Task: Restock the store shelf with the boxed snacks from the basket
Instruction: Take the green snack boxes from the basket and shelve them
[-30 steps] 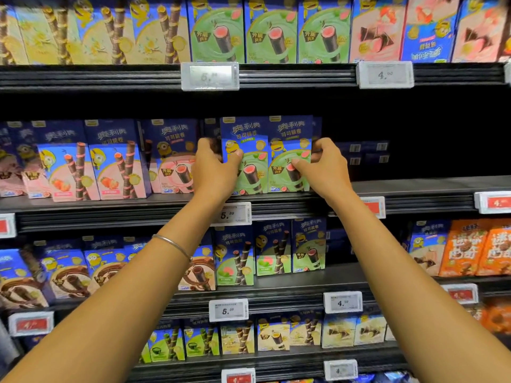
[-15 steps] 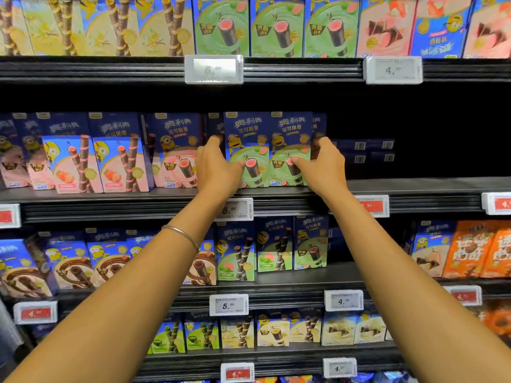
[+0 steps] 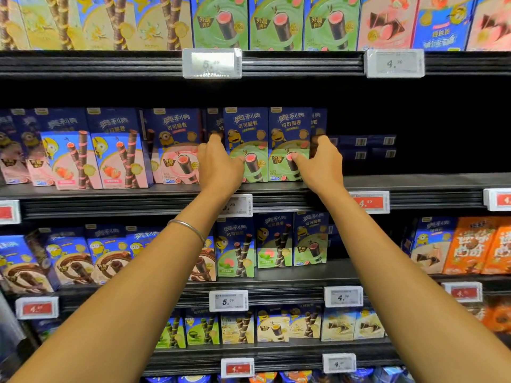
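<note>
Two blue-and-green snack boxes stand side by side on the middle shelf (image 3: 414, 181): a left box (image 3: 246, 128) and a right box (image 3: 290, 128). My left hand (image 3: 218, 167) grips the left box's outer edge, fingers behind it and thumb on its front. My right hand (image 3: 320, 164) grips the right box's outer edge the same way. Both boxes rest upright on the shelf board. No basket is in view.
Pink boxes (image 3: 177, 150) stand just left of my left hand. To the right of my right hand the shelf is dark, with low dark boxes (image 3: 362, 147) at the back. Shelves above and below hold rows of boxes; price tags (image 3: 370, 201) line the edges.
The two boxes have gone from lifted above the shelf board to standing on it, a little deeper in. Both hands moved forward with them and keep their hold.
</note>
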A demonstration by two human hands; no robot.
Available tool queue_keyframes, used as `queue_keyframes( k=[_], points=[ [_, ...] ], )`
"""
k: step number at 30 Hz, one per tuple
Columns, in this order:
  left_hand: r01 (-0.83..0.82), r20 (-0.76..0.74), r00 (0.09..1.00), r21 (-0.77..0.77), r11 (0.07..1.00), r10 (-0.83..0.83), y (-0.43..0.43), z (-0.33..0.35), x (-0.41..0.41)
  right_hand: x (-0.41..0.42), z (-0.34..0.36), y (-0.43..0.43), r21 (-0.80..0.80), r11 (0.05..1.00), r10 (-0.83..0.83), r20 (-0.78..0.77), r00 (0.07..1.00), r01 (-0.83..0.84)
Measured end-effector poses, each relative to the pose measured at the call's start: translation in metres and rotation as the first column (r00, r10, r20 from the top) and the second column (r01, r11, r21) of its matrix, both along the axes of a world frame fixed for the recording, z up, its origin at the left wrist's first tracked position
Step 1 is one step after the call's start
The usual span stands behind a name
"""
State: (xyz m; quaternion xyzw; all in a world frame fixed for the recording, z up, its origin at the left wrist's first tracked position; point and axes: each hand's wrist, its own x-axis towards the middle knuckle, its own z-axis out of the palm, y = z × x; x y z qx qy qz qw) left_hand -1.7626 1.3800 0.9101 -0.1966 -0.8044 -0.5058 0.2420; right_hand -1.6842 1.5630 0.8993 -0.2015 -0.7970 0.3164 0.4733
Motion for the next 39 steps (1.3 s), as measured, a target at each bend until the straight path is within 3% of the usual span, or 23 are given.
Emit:
queue_keyframes(
  k=[6,10,13,27,33,39],
  points=[
    [-0.017,0.009,1.000,-0.037,0.999,0.017,-0.002,-0.003,0.011,-0.001,0.002,0.006,-0.095,0.992,-0.080,-0.011,0.997,0.079],
    [0.015,0.023,1.000,-0.004,1.000,-0.015,-0.002,-0.002,0.013,0.002,0.009,0.011,-0.266,0.962,0.070,0.040,0.997,-0.057],
    [0.015,0.037,0.999,-0.012,1.000,-0.015,-0.002,-0.002,0.011,0.002,0.009,0.014,-0.366,0.915,0.182,-0.009,0.983,-0.173],
    [0.010,0.049,0.999,-0.050,0.999,-0.008,-0.002,-0.002,0.015,0.007,0.009,0.017,-0.423,0.884,0.187,-0.076,0.979,-0.201],
    [0.086,0.057,0.995,0.017,0.996,-0.087,-0.010,0.001,0.016,0.012,0.013,0.016,-0.504,0.819,0.218,-0.168,0.961,-0.274],
    [0.154,0.069,0.985,0.079,0.985,-0.160,-0.019,-0.003,0.030,0.035,0.013,-0.002,-0.467,0.820,0.277,-0.182,0.944,-0.331]
  ],
)
